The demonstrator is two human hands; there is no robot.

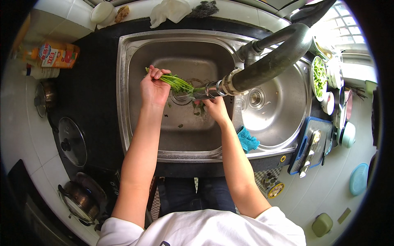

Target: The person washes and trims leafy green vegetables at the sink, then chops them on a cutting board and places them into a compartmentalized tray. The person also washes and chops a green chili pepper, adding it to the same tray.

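My left hand (156,89) is closed around a bunch of green leafy stems (175,83) over the large basin of a stainless steel sink (184,135). The stems slant right, and their far ends pass beneath the faucet spout (212,89). Water runs from the spout onto the greens. My right hand (217,109) is just below the spout, its fingertips partly hidden by it. Dark green leaves (198,108) hang beside those fingertips; whether they are gripped is unclear. Small leaf scraps (180,126) lie on the basin floor.
A curved faucet pipe (274,66) arches over the smaller basin (277,113). A teal cloth (247,140) drapes over the sink's front rim. Further right are a plate of cut green vegetables (319,78) and a cutting board (311,144). A glass lid (73,141) and detergent bottle (58,55) stand left.
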